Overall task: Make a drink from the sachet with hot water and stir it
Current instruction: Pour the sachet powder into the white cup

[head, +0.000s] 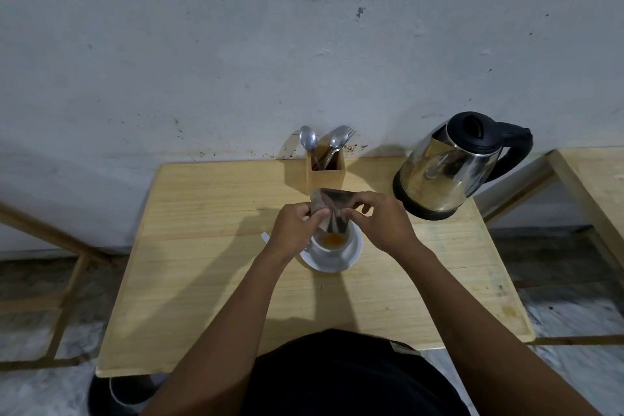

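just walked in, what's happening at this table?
A person is holding a silvery sachet in both hands, left hand and right hand, tipping it over a white cup on a saucer. Orange powder is already in the cup. The kettle stands untouched to the right, and the spoons are in their wooden holder by the wall.

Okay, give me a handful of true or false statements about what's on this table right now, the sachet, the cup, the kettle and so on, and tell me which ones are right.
1. Both hands hold the sachet over the cup. True: the left hand and right hand each pinch it.
2. The cup stands directly on the table. False: it sits on a white saucer.
3. Orange powder lies in the cup. True.
4. The kettle is being tipped over the cup. False: it stands on its base at the right, untouched.
5. A spoon is in the cup. False: the spoons stand in the wooden holder.
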{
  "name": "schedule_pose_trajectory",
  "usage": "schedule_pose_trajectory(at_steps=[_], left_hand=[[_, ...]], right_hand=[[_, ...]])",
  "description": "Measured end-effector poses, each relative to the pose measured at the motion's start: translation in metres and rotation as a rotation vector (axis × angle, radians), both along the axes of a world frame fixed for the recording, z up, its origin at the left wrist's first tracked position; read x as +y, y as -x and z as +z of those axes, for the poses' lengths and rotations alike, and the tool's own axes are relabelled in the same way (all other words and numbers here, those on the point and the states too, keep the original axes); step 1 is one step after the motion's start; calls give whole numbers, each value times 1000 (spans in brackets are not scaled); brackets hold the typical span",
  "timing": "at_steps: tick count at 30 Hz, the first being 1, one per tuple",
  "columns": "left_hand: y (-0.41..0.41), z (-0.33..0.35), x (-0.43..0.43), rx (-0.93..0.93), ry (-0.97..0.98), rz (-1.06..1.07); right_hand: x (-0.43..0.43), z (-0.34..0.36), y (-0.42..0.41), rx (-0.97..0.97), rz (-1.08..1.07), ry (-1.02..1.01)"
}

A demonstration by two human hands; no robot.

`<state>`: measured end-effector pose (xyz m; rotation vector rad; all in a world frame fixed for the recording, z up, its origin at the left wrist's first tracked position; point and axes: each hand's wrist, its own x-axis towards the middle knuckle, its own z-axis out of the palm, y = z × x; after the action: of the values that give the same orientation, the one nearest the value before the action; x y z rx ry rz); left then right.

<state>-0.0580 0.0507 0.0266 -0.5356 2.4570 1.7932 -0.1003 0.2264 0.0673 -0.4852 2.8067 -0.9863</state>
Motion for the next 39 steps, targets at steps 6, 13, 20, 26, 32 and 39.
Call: schedule_pose_trajectory(at_steps=[6, 13, 20, 26, 32, 39], left_hand=[[3, 6, 4, 23, -28, 34], [8, 1, 7, 2, 84, 3], [9, -4, 5, 6, 88, 1], [11, -4, 5, 6, 100, 34], [8, -1, 8, -30, 102, -19], [4, 12, 8, 30, 99, 48]], right_hand=[[-1, 1, 3, 13, 23, -19], [4, 1, 9, -35, 23, 50], [5, -4, 12, -77, 9, 1], [6, -1, 16, -118, 92, -7], [6, 3, 18, -71, 46, -95], [7, -1, 17, -97, 40, 41]])
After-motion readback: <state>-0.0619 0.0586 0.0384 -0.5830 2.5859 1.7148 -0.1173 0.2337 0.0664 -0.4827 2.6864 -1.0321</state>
